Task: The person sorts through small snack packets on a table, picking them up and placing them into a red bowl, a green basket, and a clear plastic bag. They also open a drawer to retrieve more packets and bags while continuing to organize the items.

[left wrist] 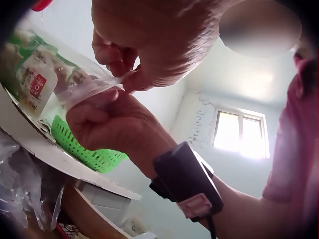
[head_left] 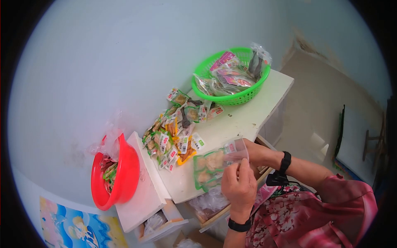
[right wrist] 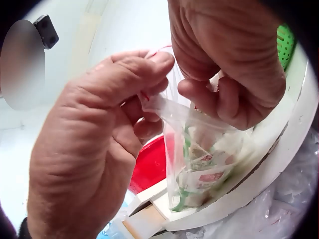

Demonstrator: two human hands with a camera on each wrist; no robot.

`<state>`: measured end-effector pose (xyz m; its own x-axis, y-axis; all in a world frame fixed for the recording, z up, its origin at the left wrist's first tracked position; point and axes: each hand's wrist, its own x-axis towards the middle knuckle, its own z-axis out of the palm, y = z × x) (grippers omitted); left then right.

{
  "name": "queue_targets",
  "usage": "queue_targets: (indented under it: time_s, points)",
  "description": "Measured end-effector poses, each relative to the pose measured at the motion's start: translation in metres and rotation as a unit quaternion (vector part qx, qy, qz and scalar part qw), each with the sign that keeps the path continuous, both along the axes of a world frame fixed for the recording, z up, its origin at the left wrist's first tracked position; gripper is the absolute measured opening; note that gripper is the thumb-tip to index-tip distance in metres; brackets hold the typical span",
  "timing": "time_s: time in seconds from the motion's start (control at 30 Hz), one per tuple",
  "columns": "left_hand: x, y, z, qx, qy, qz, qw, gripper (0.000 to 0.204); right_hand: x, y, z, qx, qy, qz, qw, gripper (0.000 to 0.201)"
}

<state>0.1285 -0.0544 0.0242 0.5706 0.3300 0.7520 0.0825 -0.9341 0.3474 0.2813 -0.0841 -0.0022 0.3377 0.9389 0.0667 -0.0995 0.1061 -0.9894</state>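
Observation:
A clear plastic bag with a red line along its mouth hangs at the near edge of the white tabletop. Several small green-edged snack packets are inside it, their red labels showing through in the right wrist view. My left hand pinches the bag's mouth between thumb and fingertips. On the opposite side of the mouth, my right hand grips the plastic with curled fingers. Close together, the two hands hold the bag by its top, as the left wrist view also shows.
A pile of loose snack packets lies on the white table. Behind it stands a green basket of larger packages. A red basin with packets sits at the left. Open drawers below hold clear plastic bags.

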Motion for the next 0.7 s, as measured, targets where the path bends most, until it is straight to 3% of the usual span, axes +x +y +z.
queue_targets:
  time_s: [0.03,0.13,0.17,0.27,0.33,0.4,0.47,0.5,0.6,0.7]
  points:
    - [0.000,-0.001,0.000,-0.005,-0.003,-0.009,1.000,0.023,0.000,0.007,0.001,0.016,-0.047,-0.001,0.999,0.032]
    - [0.002,-0.006,-0.004,-0.023,-0.026,-0.046,0.998,0.023,0.000,0.026,-0.008,-0.040,-0.029,0.045,0.998,0.035]
    - [0.003,-0.007,-0.006,-0.026,-0.032,-0.053,0.998,0.022,0.005,0.036,-0.024,-0.076,-0.100,0.035,0.991,0.036]
    - [0.003,0.000,-0.013,-0.057,-0.038,-0.073,0.995,0.021,0.000,0.035,0.014,-0.160,-0.171,0.034,0.972,0.040]
    - [-0.002,0.008,-0.014,-0.092,-0.039,-0.088,0.991,0.022,0.012,0.041,-0.009,-0.084,-0.138,0.049,0.986,0.046]
    - [-0.014,0.020,-0.008,-0.057,-0.044,-0.052,0.996,0.027,0.023,0.034,-0.025,-0.021,-0.065,0.045,0.997,0.052]
    - [-0.030,0.036,-0.009,-0.051,-0.029,-0.007,0.998,0.034,0.020,0.014,-0.003,0.027,0.051,0.019,0.998,0.057]
    - [-0.038,0.048,-0.013,-0.060,-0.013,0.019,0.998,0.038,0.014,0.010,0.007,0.000,0.104,-0.023,0.994,0.060]
    - [-0.048,0.073,0.002,-0.011,0.050,0.061,0.997,0.049,0.013,0.009,-0.001,0.060,0.155,-0.072,0.983,0.055]
    - [-0.046,0.081,-0.004,0.024,0.179,0.060,0.982,0.059,0.002,0.012,-0.009,0.127,0.091,-0.089,0.984,0.040]
